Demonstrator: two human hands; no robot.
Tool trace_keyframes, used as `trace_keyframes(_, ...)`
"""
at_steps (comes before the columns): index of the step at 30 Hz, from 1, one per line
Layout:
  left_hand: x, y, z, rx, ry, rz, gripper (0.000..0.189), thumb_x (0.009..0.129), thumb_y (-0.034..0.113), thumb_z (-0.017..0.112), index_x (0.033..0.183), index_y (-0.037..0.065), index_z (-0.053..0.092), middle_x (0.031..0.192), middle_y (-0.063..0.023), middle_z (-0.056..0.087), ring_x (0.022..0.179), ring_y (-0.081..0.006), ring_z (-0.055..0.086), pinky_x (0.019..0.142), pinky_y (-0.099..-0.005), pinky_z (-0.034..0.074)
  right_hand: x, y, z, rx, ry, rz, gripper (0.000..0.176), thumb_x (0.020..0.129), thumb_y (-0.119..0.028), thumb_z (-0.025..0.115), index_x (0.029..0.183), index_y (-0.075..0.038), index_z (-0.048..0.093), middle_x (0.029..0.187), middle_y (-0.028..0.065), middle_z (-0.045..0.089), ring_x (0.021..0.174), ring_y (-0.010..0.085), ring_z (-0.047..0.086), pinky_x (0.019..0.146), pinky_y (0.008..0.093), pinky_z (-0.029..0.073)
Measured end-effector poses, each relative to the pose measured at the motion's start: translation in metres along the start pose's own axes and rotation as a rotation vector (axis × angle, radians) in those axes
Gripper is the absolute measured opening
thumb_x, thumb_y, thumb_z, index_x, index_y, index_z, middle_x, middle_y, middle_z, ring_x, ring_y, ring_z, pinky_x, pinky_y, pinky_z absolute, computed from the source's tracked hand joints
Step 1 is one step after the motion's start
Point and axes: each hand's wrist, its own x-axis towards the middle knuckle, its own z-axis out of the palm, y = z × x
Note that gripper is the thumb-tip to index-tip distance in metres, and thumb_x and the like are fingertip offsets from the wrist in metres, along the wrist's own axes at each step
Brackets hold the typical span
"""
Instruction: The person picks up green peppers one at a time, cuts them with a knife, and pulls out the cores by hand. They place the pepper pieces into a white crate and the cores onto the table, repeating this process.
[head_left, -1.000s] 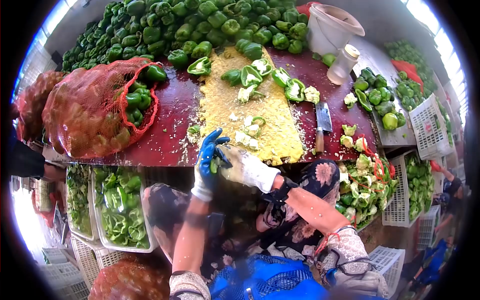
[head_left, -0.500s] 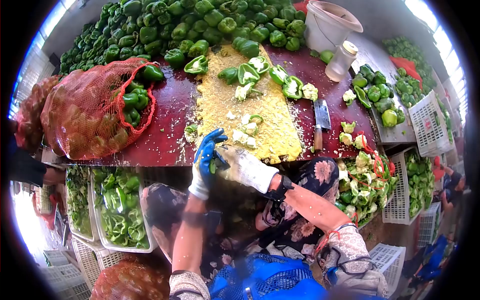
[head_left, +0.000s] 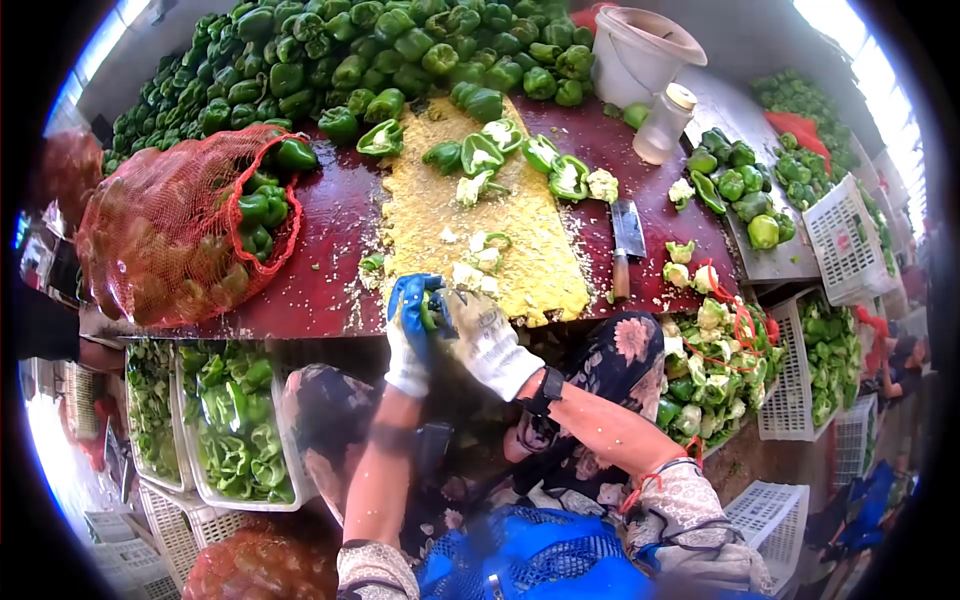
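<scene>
My left hand [head_left: 412, 325], in a blue-and-white glove, is wrapped round a green bell pepper [head_left: 429, 314], of which only a small part shows. My right hand [head_left: 486, 340], in a stained white glove, is closed against the same pepper from the other side, its fingertips partly hidden. Both hands are just off the front edge of the red table [head_left: 330, 290]. Beyond them, white pepper cores [head_left: 472, 277] lie on a yellow, seed-strewn board [head_left: 530, 240]. Cut pepper halves [head_left: 481, 154] rest farther back. A knife [head_left: 627, 240] lies to the right of the board.
Whole peppers [head_left: 390, 50] are heaped at the back. A red mesh sack [head_left: 170, 230] of peppers sits left. A white bucket [head_left: 640, 60] and a jar [head_left: 664, 125] stand at back right. Below the table are a crate of cut peppers [head_left: 240, 420] and a pile of cores [head_left: 715, 360].
My left hand's fingers, stretched upward before, have curled down round the pepper. My right hand has turned and come closer against it. The view has shifted slightly.
</scene>
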Motion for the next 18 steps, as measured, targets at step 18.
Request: trace_keyframes(18,0.005,-0.01,-0.014,-0.983,0.103,-0.526,0.051,0.1,0.05,0.044,0.126,0.007,0.054,0.104,-0.0061,0.064,0.094,-0.0197,0.064,0.08,-0.0346,0.053,0.04,-0.001,-0.031,0.725,-0.214,0.213,0.06,0.09,-0.036,0.067,0.14,-0.01,0.045,0.13,0.0153,0.058,0.113,0.0308,0.06,0.099,0.0397,0.049)
